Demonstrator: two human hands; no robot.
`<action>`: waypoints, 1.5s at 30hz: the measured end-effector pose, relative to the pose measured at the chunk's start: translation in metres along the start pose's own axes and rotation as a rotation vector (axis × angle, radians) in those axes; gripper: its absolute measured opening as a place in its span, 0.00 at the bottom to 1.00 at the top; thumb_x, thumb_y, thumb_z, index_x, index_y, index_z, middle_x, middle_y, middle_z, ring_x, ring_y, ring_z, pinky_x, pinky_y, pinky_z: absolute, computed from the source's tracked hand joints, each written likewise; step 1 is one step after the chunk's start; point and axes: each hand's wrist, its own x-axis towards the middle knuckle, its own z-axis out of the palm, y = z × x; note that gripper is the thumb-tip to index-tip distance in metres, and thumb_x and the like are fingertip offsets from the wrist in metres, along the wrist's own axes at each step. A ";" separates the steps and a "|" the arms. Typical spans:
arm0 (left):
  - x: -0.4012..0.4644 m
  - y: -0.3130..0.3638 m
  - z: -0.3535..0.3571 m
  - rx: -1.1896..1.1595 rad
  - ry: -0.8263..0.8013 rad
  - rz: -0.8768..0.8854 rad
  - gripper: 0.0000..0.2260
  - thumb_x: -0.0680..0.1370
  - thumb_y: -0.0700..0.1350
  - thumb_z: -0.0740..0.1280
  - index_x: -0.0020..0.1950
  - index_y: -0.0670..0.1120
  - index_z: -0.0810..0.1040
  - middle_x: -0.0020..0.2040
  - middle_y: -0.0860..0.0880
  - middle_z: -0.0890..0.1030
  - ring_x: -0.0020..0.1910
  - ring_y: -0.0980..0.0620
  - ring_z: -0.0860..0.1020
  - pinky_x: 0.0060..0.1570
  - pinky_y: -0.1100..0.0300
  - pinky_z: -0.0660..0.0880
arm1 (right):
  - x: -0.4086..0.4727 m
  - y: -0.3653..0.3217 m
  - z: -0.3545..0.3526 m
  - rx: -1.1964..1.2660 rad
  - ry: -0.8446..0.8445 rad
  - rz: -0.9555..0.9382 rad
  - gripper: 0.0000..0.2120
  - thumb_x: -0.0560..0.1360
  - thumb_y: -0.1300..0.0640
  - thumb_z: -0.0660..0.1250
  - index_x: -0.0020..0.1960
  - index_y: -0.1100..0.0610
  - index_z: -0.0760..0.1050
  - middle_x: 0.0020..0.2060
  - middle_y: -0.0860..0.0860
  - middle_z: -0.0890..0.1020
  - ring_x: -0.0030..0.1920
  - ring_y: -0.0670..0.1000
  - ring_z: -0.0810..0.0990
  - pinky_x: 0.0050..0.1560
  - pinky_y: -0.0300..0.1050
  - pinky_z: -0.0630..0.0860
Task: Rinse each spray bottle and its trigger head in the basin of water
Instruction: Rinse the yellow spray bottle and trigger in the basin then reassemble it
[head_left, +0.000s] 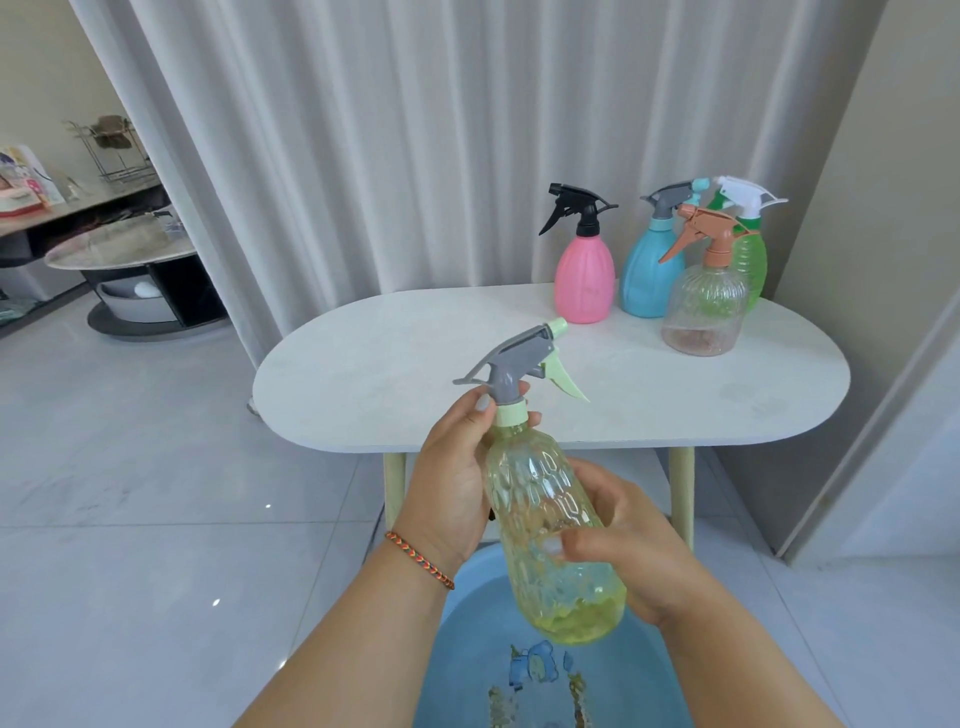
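Both hands, left hand (457, 467) and right hand (623, 540), clasped around yellow-green bottle (550, 525) above basin (467, 613).

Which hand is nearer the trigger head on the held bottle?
Left. The left hand grips the bottle neck just under the trigger head; the right hand holds the lower body of the yellow-green bottle, farther down.

Pale grey curtains (395, 130) hang in long folds across the back, glossy white floor tiles (130, 467) catch small glints of light, a white oval table (363, 374) stands on light wooden legs, and a round low table (119, 249) sits far left.
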 end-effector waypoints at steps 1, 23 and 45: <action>0.000 0.000 0.000 0.032 0.022 0.006 0.11 0.74 0.50 0.63 0.46 0.49 0.83 0.42 0.47 0.81 0.43 0.49 0.79 0.44 0.52 0.76 | 0.000 0.000 0.000 -0.005 0.001 -0.001 0.31 0.51 0.56 0.75 0.55 0.50 0.80 0.47 0.54 0.85 0.47 0.52 0.84 0.46 0.44 0.80; 0.007 -0.002 0.002 0.190 0.292 0.148 0.15 0.64 0.48 0.78 0.40 0.46 0.75 0.35 0.50 0.66 0.35 0.53 0.67 0.44 0.54 0.71 | -0.008 -0.009 0.009 -0.428 0.189 -0.084 0.28 0.59 0.59 0.74 0.54 0.37 0.75 0.47 0.36 0.83 0.48 0.37 0.81 0.47 0.31 0.76; -0.005 0.014 0.007 -0.081 -0.103 0.060 0.12 0.75 0.40 0.60 0.54 0.42 0.79 0.49 0.49 0.84 0.43 0.53 0.81 0.47 0.54 0.78 | -0.002 -0.006 0.001 0.011 0.046 -0.053 0.32 0.51 0.55 0.74 0.56 0.48 0.80 0.47 0.54 0.85 0.46 0.51 0.84 0.43 0.40 0.79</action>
